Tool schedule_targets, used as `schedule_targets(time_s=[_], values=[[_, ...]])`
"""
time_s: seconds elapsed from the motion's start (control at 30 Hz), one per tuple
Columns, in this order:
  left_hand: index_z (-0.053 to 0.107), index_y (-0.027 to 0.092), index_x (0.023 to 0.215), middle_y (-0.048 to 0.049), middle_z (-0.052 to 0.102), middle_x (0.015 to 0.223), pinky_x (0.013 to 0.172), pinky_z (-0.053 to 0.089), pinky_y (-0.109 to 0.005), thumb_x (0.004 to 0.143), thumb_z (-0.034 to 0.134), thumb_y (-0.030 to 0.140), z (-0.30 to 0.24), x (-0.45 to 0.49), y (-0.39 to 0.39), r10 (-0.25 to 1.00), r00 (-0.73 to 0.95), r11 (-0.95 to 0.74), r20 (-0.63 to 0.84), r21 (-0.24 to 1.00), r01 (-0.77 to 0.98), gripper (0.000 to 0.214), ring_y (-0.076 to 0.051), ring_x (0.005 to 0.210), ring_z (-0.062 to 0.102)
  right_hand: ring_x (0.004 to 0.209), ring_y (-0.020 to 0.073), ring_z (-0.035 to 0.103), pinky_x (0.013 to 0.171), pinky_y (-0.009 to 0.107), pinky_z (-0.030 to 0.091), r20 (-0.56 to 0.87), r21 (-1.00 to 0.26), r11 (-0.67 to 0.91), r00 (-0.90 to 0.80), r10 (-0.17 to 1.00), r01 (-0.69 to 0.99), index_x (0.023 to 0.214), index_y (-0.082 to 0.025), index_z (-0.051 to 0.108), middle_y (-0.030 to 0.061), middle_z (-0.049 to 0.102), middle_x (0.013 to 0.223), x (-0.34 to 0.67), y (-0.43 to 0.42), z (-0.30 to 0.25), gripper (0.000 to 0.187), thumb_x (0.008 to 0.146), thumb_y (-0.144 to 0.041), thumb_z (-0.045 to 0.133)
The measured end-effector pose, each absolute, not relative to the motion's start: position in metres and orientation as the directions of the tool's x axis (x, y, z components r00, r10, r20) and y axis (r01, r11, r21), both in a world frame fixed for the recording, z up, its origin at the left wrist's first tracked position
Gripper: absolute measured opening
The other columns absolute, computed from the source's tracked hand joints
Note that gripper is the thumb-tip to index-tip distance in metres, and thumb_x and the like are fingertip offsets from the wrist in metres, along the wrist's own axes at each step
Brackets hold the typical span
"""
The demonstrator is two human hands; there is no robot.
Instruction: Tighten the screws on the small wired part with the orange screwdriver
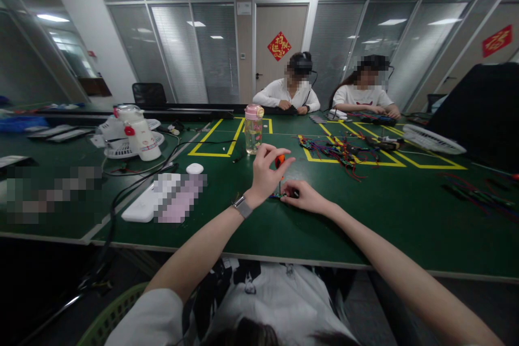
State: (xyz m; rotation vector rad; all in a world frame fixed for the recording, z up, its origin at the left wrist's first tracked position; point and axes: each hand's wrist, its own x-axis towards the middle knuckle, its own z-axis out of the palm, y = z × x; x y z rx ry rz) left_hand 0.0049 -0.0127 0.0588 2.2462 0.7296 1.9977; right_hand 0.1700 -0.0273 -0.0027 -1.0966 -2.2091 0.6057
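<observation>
My left hand (265,173) is raised over the green table (365,216), its fingers pinched round the orange-and-black handle of a small screwdriver (279,161) that stands upright. A watch sits on that wrist. My right hand (304,196) rests on the table just right of it, fingers closed on a small dark part with coloured wires (284,193) under the screwdriver's tip. The part is mostly hidden by my fingers.
A clear bottle with a pink lid (253,128) stands behind my hands. A tangle of coloured wires (344,151) lies at the right, a white fan (130,132) and white devices (141,206) at the left. Two people sit at the far side.
</observation>
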Motion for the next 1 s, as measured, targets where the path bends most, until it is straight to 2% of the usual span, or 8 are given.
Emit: schedule_targets(time_s=[0.07, 0.2, 0.37, 0.57, 0.67, 0.8, 0.9, 1.0], values=[[0.068, 0.020, 0.096, -0.0022, 0.053, 0.083, 0.075, 0.047, -0.028, 0.091, 0.055, 0.034, 0.0584, 0.0037, -0.0130, 0.379, 0.069, -0.889, 0.923, 0.343, 0.304, 0.020, -0.014, 0.080, 0.054, 0.061, 0.0126, 0.052, 0.058, 0.024, 0.039, 0.304, -0.619, 0.557, -0.485, 0.820, 0.553, 0.085, -0.016, 0.062, -0.0017, 0.056, 0.067, 0.1701, -0.0272, -0.0030, 0.010, 0.077, -0.022, 0.064], [0.062, 0.020, 0.114, -0.0060, 0.060, 0.101, 0.085, 0.047, -0.031, 0.098, 0.033, 0.024, 0.0568, 0.0020, -0.0126, 0.417, 0.144, -0.894, 0.898, 0.376, 0.242, 0.033, -0.016, 0.096, 0.057, 0.061, 0.0126, 0.052, 0.058, 0.024, 0.040, 0.305, -0.618, 0.560, -0.488, 0.818, 0.551, 0.085, -0.016, 0.062, -0.0013, 0.056, 0.068, 0.1704, -0.0272, -0.0034, 0.010, 0.078, -0.023, 0.064], [0.059, 0.019, 0.115, -0.0054, 0.066, 0.105, 0.089, 0.047, -0.031, 0.096, 0.040, 0.018, 0.0564, 0.0040, -0.0122, 0.423, 0.126, -0.893, 0.898, 0.389, 0.226, 0.027, -0.016, 0.099, 0.060, 0.061, 0.0128, 0.052, 0.058, 0.025, 0.040, 0.302, -0.618, 0.558, -0.487, 0.819, 0.555, 0.088, -0.015, 0.063, -0.0007, 0.056, 0.068, 0.1702, -0.0272, -0.0038, 0.013, 0.079, -0.025, 0.063], [0.066, 0.019, 0.096, -0.0023, 0.056, 0.084, 0.078, 0.047, -0.028, 0.088, 0.060, 0.026, 0.0591, 0.0061, -0.0149, 0.387, 0.070, -0.884, 0.919, 0.349, 0.311, 0.012, -0.015, 0.081, 0.055, 0.060, 0.0126, 0.051, 0.057, 0.024, 0.039, 0.305, -0.611, 0.556, -0.480, 0.822, 0.563, 0.087, -0.015, 0.064, -0.0007, 0.056, 0.067, 0.1697, -0.0279, -0.0036, 0.013, 0.079, -0.025, 0.062], [0.067, 0.019, 0.098, -0.0030, 0.053, 0.085, 0.077, 0.047, -0.028, 0.092, 0.053, 0.028, 0.0587, 0.0047, -0.0153, 0.388, 0.086, -0.887, 0.918, 0.346, 0.306, 0.017, -0.015, 0.082, 0.054, 0.060, 0.0127, 0.051, 0.058, 0.024, 0.040, 0.306, -0.614, 0.559, -0.484, 0.820, 0.558, 0.087, -0.015, 0.064, -0.0006, 0.056, 0.067, 0.1699, -0.0276, -0.0035, 0.013, 0.079, -0.025, 0.062], [0.059, 0.020, 0.117, -0.0065, 0.061, 0.104, 0.087, 0.046, -0.031, 0.098, 0.034, 0.020, 0.0567, 0.0032, -0.0134, 0.418, 0.161, -0.899, 0.894, 0.383, 0.212, 0.032, -0.016, 0.098, 0.057, 0.060, 0.0128, 0.051, 0.058, 0.025, 0.040, 0.305, -0.610, 0.563, -0.490, 0.817, 0.558, 0.087, -0.015, 0.064, -0.0006, 0.056, 0.068, 0.1708, -0.0266, -0.0038, 0.013, 0.078, -0.025, 0.064], [0.057, 0.020, 0.120, -0.0052, 0.065, 0.104, 0.088, 0.047, -0.030, 0.097, 0.039, 0.018, 0.0560, 0.0041, -0.0121, 0.429, 0.157, -0.897, 0.889, 0.401, 0.185, 0.030, -0.015, 0.097, 0.060, 0.060, 0.0128, 0.051, 0.058, 0.025, 0.040, 0.298, -0.612, 0.559, -0.492, 0.818, 0.559, 0.087, -0.015, 0.064, -0.0008, 0.055, 0.068, 0.1711, -0.0263, -0.0038, 0.014, 0.077, -0.024, 0.065], [0.062, 0.020, 0.112, -0.0040, 0.064, 0.095, 0.083, 0.048, -0.030, 0.093, 0.050, 0.021, 0.0568, 0.0055, -0.0126, 0.413, 0.119, -0.897, 0.903, 0.380, 0.228, 0.022, -0.015, 0.089, 0.059, 0.060, 0.0126, 0.050, 0.057, 0.024, 0.039, 0.299, -0.614, 0.557, -0.488, 0.820, 0.559, 0.086, -0.015, 0.063, -0.0013, 0.054, 0.067, 0.1706, -0.0267, -0.0036, 0.013, 0.076, -0.024, 0.065]])
